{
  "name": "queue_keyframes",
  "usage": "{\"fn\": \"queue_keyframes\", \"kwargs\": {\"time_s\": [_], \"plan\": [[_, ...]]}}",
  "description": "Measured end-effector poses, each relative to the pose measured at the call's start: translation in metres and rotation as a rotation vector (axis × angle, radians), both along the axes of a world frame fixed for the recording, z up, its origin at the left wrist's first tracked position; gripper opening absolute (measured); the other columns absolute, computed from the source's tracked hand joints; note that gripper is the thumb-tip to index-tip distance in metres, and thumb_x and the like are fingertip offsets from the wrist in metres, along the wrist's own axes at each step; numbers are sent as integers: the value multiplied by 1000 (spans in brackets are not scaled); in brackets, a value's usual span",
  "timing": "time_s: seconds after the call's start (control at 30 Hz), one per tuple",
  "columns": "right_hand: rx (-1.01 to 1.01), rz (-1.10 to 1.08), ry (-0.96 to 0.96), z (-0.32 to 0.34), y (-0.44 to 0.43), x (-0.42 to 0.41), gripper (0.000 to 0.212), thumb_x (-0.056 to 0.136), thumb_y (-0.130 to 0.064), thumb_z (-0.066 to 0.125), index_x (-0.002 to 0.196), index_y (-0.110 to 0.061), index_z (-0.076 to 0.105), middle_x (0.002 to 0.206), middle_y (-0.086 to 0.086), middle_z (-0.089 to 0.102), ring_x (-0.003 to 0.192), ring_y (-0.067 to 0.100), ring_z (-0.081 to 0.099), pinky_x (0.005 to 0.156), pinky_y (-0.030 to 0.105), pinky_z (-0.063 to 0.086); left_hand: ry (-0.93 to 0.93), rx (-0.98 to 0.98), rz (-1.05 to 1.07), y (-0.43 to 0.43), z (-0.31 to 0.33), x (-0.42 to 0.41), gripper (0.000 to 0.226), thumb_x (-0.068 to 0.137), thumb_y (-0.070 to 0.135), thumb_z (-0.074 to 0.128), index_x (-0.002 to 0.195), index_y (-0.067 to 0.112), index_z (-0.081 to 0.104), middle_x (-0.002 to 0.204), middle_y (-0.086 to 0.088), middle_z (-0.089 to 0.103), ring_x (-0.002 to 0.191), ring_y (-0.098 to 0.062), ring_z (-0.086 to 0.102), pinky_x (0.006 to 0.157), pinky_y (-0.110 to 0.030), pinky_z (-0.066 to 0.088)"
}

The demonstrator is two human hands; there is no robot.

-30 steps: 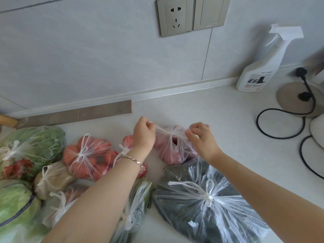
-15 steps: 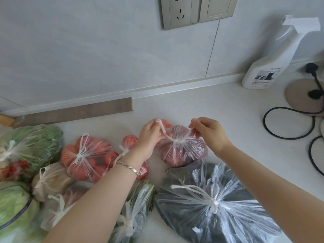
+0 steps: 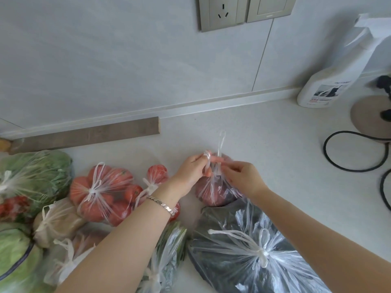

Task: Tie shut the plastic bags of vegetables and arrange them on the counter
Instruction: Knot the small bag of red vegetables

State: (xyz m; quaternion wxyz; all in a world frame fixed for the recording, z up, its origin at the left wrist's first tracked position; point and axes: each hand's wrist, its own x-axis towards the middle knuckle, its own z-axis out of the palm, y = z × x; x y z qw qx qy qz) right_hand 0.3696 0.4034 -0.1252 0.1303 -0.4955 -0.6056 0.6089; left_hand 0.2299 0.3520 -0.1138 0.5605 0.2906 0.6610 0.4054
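A small clear bag of reddish vegetables (image 3: 213,192) sits mid-counter. My left hand (image 3: 193,172) pinches one of its twisted handles, looped round a finger. My right hand (image 3: 243,178) grips the other handle, whose end sticks up above the bag. Both hands meet over the bag's neck. In front lies a big tied bag of dark vegetables (image 3: 249,246). To the left are a tied bag of tomatoes (image 3: 101,193), a second tomato bag (image 3: 157,174) partly behind my left arm, and a tied bag of green vegetables (image 3: 167,252).
Further tied bags crowd the left: leafy greens (image 3: 31,176), a pale bag (image 3: 55,220), a cabbage (image 3: 14,252). A white spray bottle (image 3: 330,81) stands at the back right by a round base (image 3: 368,119) with black cables (image 3: 355,153). A wooden strip (image 3: 88,134) lies along the wall.
My hands have drawn together over the small bag. The handles, earlier pulled apart sideways, now cross at the neck, one end pointing up. The view has shifted slightly downward.
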Motion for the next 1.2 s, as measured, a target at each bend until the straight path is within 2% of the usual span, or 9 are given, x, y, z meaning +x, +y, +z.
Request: {"fn": "queue_keyframes", "kwargs": {"time_s": [0.1, 0.23, 0.33, 0.47, 0.57, 0.7, 0.8, 0.97, 1.2], "plan": [[175, 144, -37, 0, -8, -5, 36, 88, -14, 58, 53, -26, 56, 43, -12, 44, 37, 3, 38, 45, 11, 34, -116, 43, 92, 0, 2, 1, 52, 101, 21, 29, 53, 7, 43, 99, -1, 68, 50, -8, 42, 67, -21, 49], [-42, -130, 113, -1, -14, -10, 18, 90, -15, 55, 76, -13, 67, 41, -10, 49, 34, 2, 37, 38, 12, 33, -65, 43, 207, 5, 6, 6, 56, 100, 20, 31, 53, 12, 59, 89, -9, 64, 49, -6, 47, 71, -30, 53], [-166, -239, 69, -1, -13, -15, 26, 90, -17, 55, 65, -12, 62, 34, -9, 46, 28, 2, 33, 33, 12, 30, 122, 20, 393, 11, 9, 1, 40, 97, 19, 37, 62, 10, 54, 77, -6, 63, 62, -17, 56, 87, -48, 51], [152, 12, -48, -1, -10, -29, 47, 88, -6, 50, 44, -18, 37, 38, -5, 33, 37, 8, 26, 41, 18, 22, 493, 141, 90, 13, 31, 1, 30, 95, 14, 42, 75, 13, 64, 66, 4, 55, 64, -6, 50, 70, -26, 45], [318, 246, -116, -2, -10, -27, 48, 85, 1, 45, 45, -20, 29, 48, -6, 31, 42, 6, 27, 45, 18, 23, 430, 145, -60, 19, 36, 3, 28, 94, 11, 45, 80, 0, 66, 55, 10, 53, 51, 3, 50, 64, -22, 42], [244, 243, -87, -3, -5, -18, 46, 89, -16, 54, 46, -16, 39, 45, -7, 35, 36, 5, 36, 44, 14, 28, 257, 79, -65, 24, 33, 5, 26, 94, 8, 43, 116, 7, 56, 75, 0, 60, 66, -6, 59, 63, -16, 49], [9, 77, 7, -1, -5, -19, 28, 90, -21, 54, 72, -1, 63, 53, 8, 52, 46, 13, 47, 49, 25, 38, 504, 0, -301, 17, 24, 4, 44, 95, 22, 44, 137, 18, 34, 104, 5, 55, 95, -11, 54, 80, -21, 42], [-123, -97, 121, -1, -3, -15, 21, 87, -12, 58, 69, -19, 68, 53, -1, 54, 49, 12, 42, 51, 25, 35, 676, 124, -359, 3, 6, -1, 31, 93, 21, 49, 88, -5, 65, 80, -20, 60, 76, -29, 54, 72, -37, 41], [-17, -205, -15, -7, -8, -16, 22, 86, -24, 61, 68, -14, 70, 55, 6, 56, 44, 12, 42, 45, 23, 34, 593, 119, -225, -5, -9, 1, 21, 90, 17, 56, 94, 4, 72, 83, -15, 64, 78, -19, 53, 68, -15, 38]]}}
